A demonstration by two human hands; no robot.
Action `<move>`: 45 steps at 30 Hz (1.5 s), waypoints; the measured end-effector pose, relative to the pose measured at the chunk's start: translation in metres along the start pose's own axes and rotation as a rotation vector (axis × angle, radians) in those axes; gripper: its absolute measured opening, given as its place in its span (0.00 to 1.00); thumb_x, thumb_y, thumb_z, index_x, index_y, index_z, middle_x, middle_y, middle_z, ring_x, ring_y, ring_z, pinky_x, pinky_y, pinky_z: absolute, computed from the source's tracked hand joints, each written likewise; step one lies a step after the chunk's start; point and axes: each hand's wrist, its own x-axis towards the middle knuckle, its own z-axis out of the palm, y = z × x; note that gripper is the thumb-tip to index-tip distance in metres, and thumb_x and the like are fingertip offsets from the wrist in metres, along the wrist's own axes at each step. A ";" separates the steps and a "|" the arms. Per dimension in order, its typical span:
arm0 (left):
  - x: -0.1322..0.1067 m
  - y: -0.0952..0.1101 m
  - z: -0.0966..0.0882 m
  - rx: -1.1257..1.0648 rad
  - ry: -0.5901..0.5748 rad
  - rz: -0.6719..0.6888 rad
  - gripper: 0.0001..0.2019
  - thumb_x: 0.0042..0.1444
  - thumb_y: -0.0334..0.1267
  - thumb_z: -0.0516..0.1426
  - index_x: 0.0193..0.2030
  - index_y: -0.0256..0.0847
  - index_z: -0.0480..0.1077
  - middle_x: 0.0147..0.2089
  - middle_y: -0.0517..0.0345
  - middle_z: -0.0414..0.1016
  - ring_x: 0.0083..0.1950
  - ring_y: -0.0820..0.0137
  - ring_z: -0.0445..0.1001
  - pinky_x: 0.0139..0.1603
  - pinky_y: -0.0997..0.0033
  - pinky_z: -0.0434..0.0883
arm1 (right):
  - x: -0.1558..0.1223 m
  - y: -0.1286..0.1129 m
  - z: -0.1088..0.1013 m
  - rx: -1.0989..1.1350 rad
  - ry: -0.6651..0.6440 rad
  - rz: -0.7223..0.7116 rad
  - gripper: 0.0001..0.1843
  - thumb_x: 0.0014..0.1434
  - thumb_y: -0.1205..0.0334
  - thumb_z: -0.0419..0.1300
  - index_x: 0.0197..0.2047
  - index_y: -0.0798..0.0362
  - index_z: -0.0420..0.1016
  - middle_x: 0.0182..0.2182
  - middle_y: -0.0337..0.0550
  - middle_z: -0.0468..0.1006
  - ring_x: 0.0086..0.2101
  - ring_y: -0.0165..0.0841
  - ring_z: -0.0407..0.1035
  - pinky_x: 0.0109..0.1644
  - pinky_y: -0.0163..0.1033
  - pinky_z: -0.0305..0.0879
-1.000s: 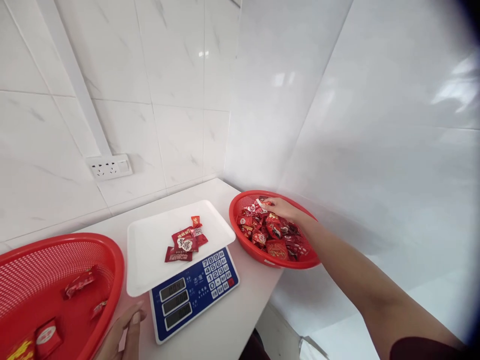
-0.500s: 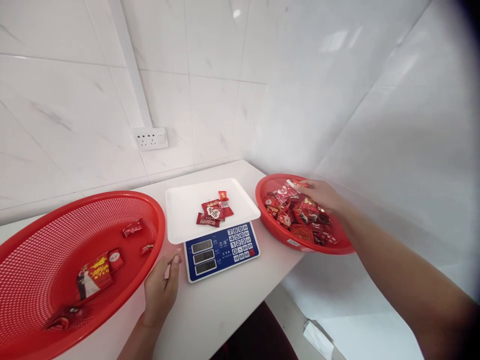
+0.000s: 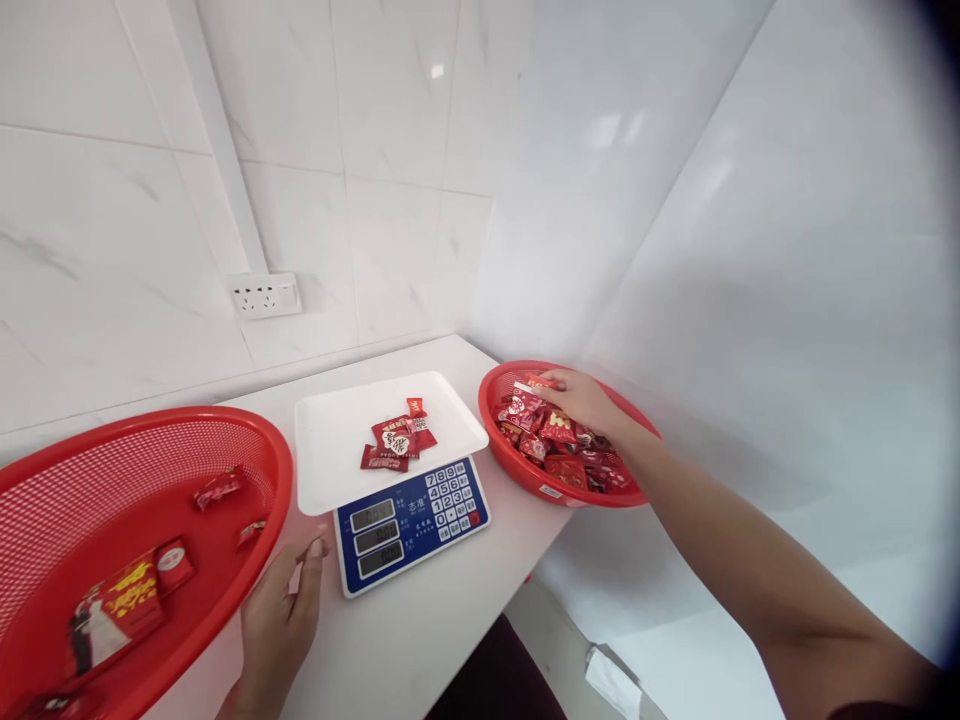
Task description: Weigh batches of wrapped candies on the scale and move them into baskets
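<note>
My right hand reaches into the right red basket, its fingers closed on a small red candy packet. Beneath it lies a heap of red wrapped candies, some with white or gold print. Between the left red basket and the scale, my left hand is loosely curled, thumb and forefinger together, with nothing visible in it. Several red candy packets lie on the white tray of the scale. Its blue panel carries number keys and three displays.
A few packets, including a larger red one with yellow print, lie in the left basket. Tiled walls close off the back and right of the white table. A socket is on the back wall.
The view has turned slightly right, so everything sits further left. My right hand has moved a little inward over the candies and lower onto a packet. My left hand keeps its curled pose.
</note>
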 end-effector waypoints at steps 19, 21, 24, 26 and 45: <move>0.000 0.002 0.001 -0.062 -0.038 -0.025 0.11 0.58 0.40 0.51 0.39 0.38 0.71 0.34 0.53 0.78 0.35 0.70 0.77 0.35 0.76 0.74 | -0.005 -0.058 0.057 0.210 -0.306 -0.250 0.13 0.55 0.57 0.58 0.42 0.51 0.77 0.39 0.41 0.79 0.38 0.36 0.72 0.43 0.40 0.66; 0.001 0.003 0.000 -0.041 -0.046 0.007 0.10 0.58 0.39 0.51 0.38 0.38 0.71 0.34 0.53 0.78 0.34 0.71 0.76 0.36 0.75 0.74 | -0.004 -0.074 0.076 0.239 -0.329 -0.264 0.16 0.54 0.57 0.59 0.46 0.50 0.76 0.41 0.42 0.78 0.36 0.34 0.72 0.42 0.39 0.66; 0.004 0.005 -0.001 -0.023 -0.027 0.033 0.10 0.58 0.38 0.51 0.39 0.37 0.71 0.33 0.54 0.78 0.33 0.71 0.76 0.34 0.75 0.74 | -0.003 -0.089 0.089 0.277 -0.257 -0.211 0.23 0.55 0.56 0.59 0.55 0.48 0.69 0.42 0.42 0.77 0.30 0.30 0.70 0.38 0.38 0.66; 0.004 0.006 -0.001 -0.021 -0.005 0.043 0.10 0.58 0.38 0.51 0.40 0.37 0.71 0.32 0.54 0.78 0.33 0.71 0.77 0.34 0.75 0.74 | -0.008 -0.091 0.086 0.329 -0.194 -0.182 0.24 0.54 0.55 0.59 0.55 0.48 0.68 0.41 0.42 0.76 0.31 0.30 0.70 0.38 0.38 0.66; -0.037 0.070 0.019 -0.169 -0.873 0.600 0.28 0.52 0.56 0.53 0.56 0.44 0.63 0.29 0.54 0.75 0.27 0.68 0.71 0.30 0.71 0.65 | -0.193 -0.054 0.156 0.982 -0.292 0.389 0.23 0.51 0.47 0.61 0.45 0.52 0.70 0.23 0.36 0.68 0.20 0.26 0.57 0.21 0.32 0.53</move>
